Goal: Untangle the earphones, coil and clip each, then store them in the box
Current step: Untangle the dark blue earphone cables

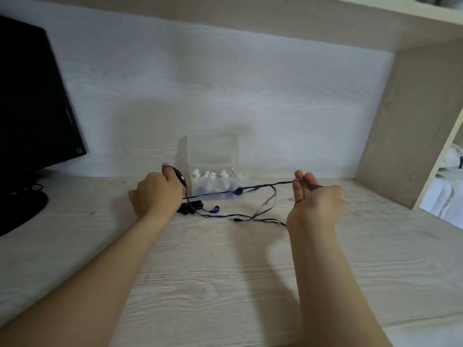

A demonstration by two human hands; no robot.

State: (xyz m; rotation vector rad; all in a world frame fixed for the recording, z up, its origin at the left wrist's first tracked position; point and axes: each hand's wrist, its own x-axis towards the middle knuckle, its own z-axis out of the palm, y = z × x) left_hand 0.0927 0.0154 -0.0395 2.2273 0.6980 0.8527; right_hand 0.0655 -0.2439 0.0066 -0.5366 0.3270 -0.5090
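Observation:
A dark blue earphone cable (260,188) stretches taut between my two hands above the wooden desk (225,271). My left hand (157,191) grips one end, with the cable looped over its finger and the inline remote beside it. My right hand (315,199) pinches the other end between thumb and fingers. One blue earbud (238,192) hangs on the taut stretch; another earbud (215,209) lies on the desk beside a black clip (190,207). Slack cable trails across the desk under my right hand. A clear plastic box (213,171) with its lid up stands behind, holding white earphones.
A black monitor (32,96) on its stand occupies the left side, with a cable behind it. A shelf runs overhead, and a wooden side panel (406,126) closes the desk on the right. White wall panelling sits close behind the box.

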